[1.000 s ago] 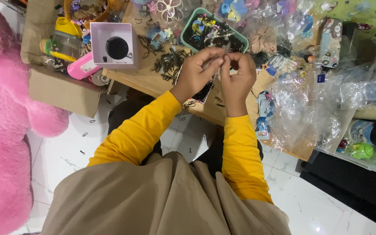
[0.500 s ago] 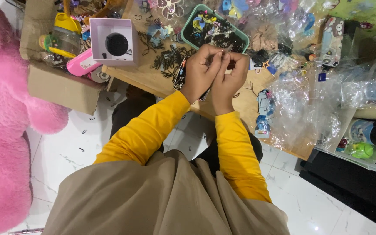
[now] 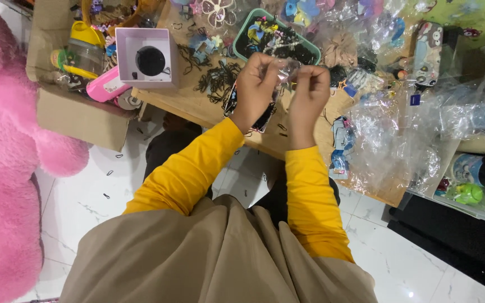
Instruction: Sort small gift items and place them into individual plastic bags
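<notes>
Since the earlier frame both hands had drawn apart, stretching a small clear plastic bag between them above the desk's near edge. Left hand and right hand each pinched one side. Tugged harder, the thin film could probably tear or slip, dropping into the green tray of hair clips behind.
</notes>
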